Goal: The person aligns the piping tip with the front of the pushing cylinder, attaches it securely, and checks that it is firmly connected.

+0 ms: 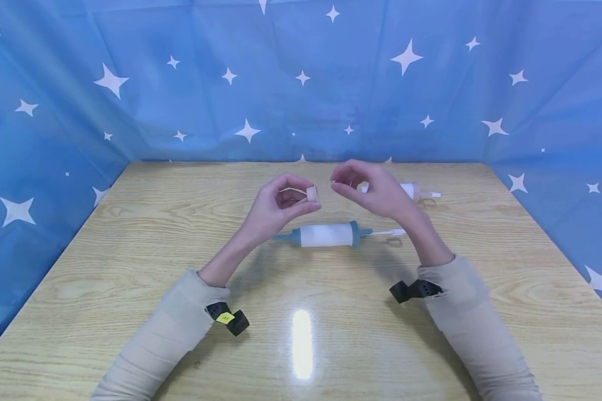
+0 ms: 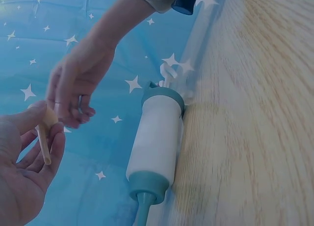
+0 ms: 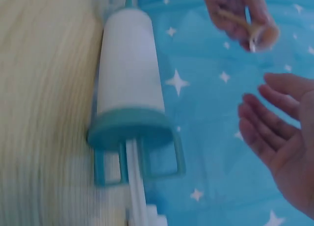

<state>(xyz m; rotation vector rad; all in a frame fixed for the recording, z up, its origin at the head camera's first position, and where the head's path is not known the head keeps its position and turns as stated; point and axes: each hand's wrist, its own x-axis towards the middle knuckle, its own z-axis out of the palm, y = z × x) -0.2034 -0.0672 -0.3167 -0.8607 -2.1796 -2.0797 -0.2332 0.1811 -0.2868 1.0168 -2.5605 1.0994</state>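
Observation:
Between the thumb and fingers of my left hand [image 1: 276,207] I pinch a small beige funnel-shaped piece with a thin stem [image 1: 312,194]; its stem shows in the left wrist view [image 2: 44,145]. Facing it, a short gap away, is my right hand [image 1: 378,192], fingers loosely bent. The right wrist view shows nothing between those fingers [image 3: 262,120]. Below both hands, a large teal-and-white toy syringe [image 1: 326,235] lies sideways on the table. Partly hidden behind the right hand is a second toy syringe with a white barrel [image 1: 408,190] and beige end.
The wooden table [image 1: 105,267] reaches back to a blue curtain with white stars [image 1: 301,100]. Behind the right forearm, the teal syringe's white plunger [image 1: 388,232] points right. Black cameras [image 1: 415,290] are strapped to both wrists over grey sleeves.

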